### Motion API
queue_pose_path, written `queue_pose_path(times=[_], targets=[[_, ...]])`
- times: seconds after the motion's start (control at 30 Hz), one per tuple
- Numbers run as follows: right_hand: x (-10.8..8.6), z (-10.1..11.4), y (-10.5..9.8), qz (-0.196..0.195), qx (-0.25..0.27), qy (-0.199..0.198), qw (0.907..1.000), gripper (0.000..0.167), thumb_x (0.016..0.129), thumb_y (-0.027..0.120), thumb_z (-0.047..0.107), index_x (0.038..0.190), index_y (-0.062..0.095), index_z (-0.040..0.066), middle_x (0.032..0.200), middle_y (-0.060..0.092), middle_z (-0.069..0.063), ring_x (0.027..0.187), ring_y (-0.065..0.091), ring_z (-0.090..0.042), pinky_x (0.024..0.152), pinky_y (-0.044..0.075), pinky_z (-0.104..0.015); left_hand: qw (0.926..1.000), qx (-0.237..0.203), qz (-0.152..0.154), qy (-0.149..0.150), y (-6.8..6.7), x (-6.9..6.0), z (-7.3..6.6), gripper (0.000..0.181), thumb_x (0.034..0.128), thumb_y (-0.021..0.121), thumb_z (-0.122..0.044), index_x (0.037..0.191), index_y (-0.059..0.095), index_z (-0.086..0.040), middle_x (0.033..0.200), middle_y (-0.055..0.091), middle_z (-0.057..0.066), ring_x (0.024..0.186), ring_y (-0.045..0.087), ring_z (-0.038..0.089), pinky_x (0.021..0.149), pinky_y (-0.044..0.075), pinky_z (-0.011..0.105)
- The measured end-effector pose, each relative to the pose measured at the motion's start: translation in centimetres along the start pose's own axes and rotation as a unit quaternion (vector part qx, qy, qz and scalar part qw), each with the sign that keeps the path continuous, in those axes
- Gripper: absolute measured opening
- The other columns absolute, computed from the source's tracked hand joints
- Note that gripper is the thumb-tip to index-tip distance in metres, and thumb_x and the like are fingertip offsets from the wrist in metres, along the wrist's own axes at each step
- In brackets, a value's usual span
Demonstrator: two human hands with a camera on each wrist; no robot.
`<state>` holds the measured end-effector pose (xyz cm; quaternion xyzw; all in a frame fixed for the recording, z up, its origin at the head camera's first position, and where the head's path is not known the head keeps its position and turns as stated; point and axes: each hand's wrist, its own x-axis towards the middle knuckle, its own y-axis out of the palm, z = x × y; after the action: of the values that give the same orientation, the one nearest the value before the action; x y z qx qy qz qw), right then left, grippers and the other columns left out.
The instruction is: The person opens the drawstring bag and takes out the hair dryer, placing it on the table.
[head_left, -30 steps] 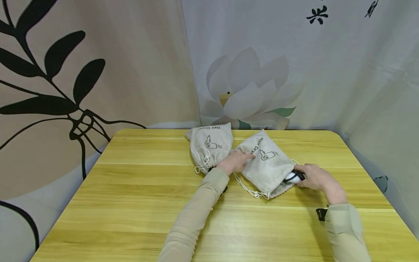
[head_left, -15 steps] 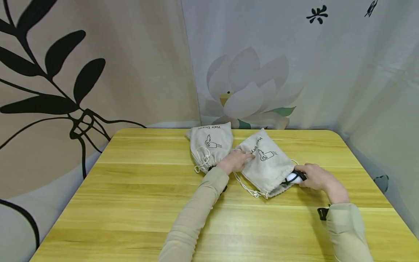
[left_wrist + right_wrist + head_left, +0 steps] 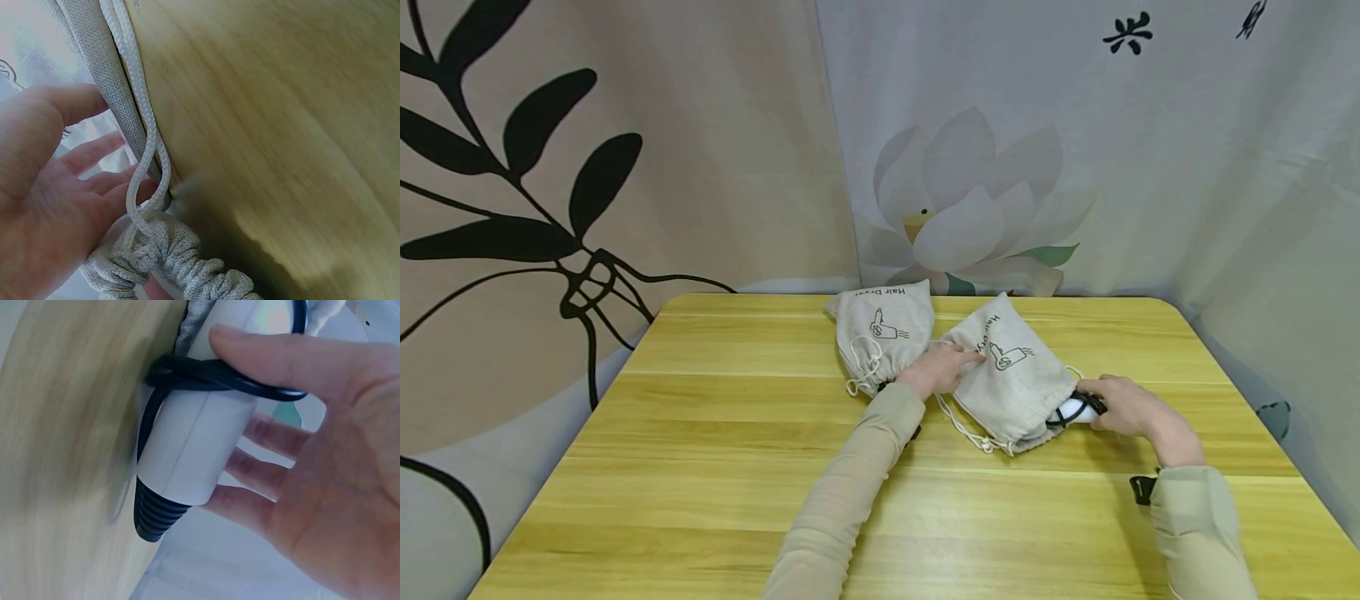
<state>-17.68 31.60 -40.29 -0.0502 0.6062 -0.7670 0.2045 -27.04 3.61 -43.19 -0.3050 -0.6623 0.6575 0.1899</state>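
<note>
At your far left, the cloth backdrop (image 3: pixel 730 183) carries a dark leafy print (image 3: pixel 542 125), and the yellowish wooden tabletop (image 3: pixel 685 483) spreads out in front of it. Toward the middle of the back edge lies the left bag (image 3: pixel 891 321), pale fabric, its gathered neck turned toward you and a white drawstring (image 3: pixel 867 360) looped over its front. The bag has a small hair dryer drawn on it (the lettering above looks upside down from where you are). Just to its right, your left hand (image 3: pixel 938 369) rests with its fingers extended and slightly spread, touching the near-left part of the right bag (image 3: pixel 1015 375) and close beside the gathered neck of the left one; it is not wrapped around anything. The right bag lies flat and slanted, the same "Hair Dryer" print on top, a white cord (image 3: pixel 962 425) trailing from it onto the wood, and its mouth facing right and toward you. Out of that mouth sticks a white handle (image 3: pixel 194 440), a black cable (image 3: pixel 200 375) wound around it and a ribbed black end sleeve (image 3: pixel 159 512) at its tip. Your right hand (image 3: pixel 1129 406) is partly closed and grips the handle, thumb on one side and fingers on the other.
</note>
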Motion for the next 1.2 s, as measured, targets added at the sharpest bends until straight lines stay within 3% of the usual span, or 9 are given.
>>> queue_pose_path(times=[0.1, 0.3, 0.43, 0.93, 1.2], targets=[[-0.01, -0.02, 0.04, -0.005, 0.004, -0.005, 1.0000, 0.042, 0.072, 0.072, 0.004, 0.112, 0.060, 0.003, 0.095, 0.059, -0.018, 0.082, 0.056, -0.028, 0.070, 0.047, -0.043, 1.0000, -0.002, 0.001, -0.002, -0.12, -0.12, -0.07, 0.053, 0.0937, 0.054, -0.013, 0.142, 0.043, -0.031, 0.146, 0.047, 0.002, 0.135, 0.043, 0.027, 0.112, 0.034, 0.042], [-0.12, -0.06, 0.09, 0.002, 0.006, -0.005, 1.0000, 0.046, 0.073, 0.072, 0.003, 0.117, 0.059, -0.002, 0.101, 0.060, -0.024, 0.089, 0.058, -0.036, 0.076, 0.049, -0.049, 1.0000, 0.002, -0.003, 0.006, -0.11, -0.04, -0.08, 0.052, 0.0934, 0.055, -0.013, 0.141, 0.044, -0.030, 0.144, 0.049, 0.002, 0.133, 0.045, 0.026, 0.111, 0.036, 0.041], [-0.13, -0.13, 0.09, 0.005, 0.007, -0.006, 1.0000, 0.044, 0.073, 0.071, 0.002, 0.115, 0.059, 0.000, 0.099, 0.059, -0.022, 0.086, 0.057, -0.032, 0.073, 0.048, -0.045, 0.9999, 0.003, -0.006, 0.013, 0.08, 0.28, 0.06, 0.053, 0.0923, 0.057, -0.012, 0.141, 0.045, -0.029, 0.143, 0.050, 0.000, 0.132, 0.046, 0.025, 0.111, 0.037, 0.040], [-0.11, -0.14, -0.07, 0.006, 0.012, -0.015, 0.9998, 0.046, 0.070, 0.071, 0.000, 0.114, 0.059, 0.002, 0.093, 0.058, -0.015, 0.080, 0.053, -0.024, 0.072, 0.047, -0.041, 0.9987, -0.050, 0.012, 0.002, -0.19, 0.62, 0.42, 0.055, 0.0909, 0.059, -0.007, 0.141, 0.045, -0.027, 0.143, 0.050, 0.000, 0.133, 0.046, 0.023, 0.112, 0.035, 0.033], [-0.04, -0.27, -0.07, 0.004, 0.007, -0.027, 0.9996, 0.046, 0.070, 0.072, 0.000, 0.114, 0.059, 0.002, 0.092, 0.057, -0.015, 0.080, 0.053, -0.024, 0.071, 0.048, -0.040, 0.9986, -0.051, 0.014, 0.003, -0.17, 0.73, 0.59, 0.055, 0.0914, 0.058, -0.009, 0.142, 0.044, -0.027, 0.144, 0.049, 0.000, 0.133, 0.046, 0.023, 0.113, 0.035, 0.034]])
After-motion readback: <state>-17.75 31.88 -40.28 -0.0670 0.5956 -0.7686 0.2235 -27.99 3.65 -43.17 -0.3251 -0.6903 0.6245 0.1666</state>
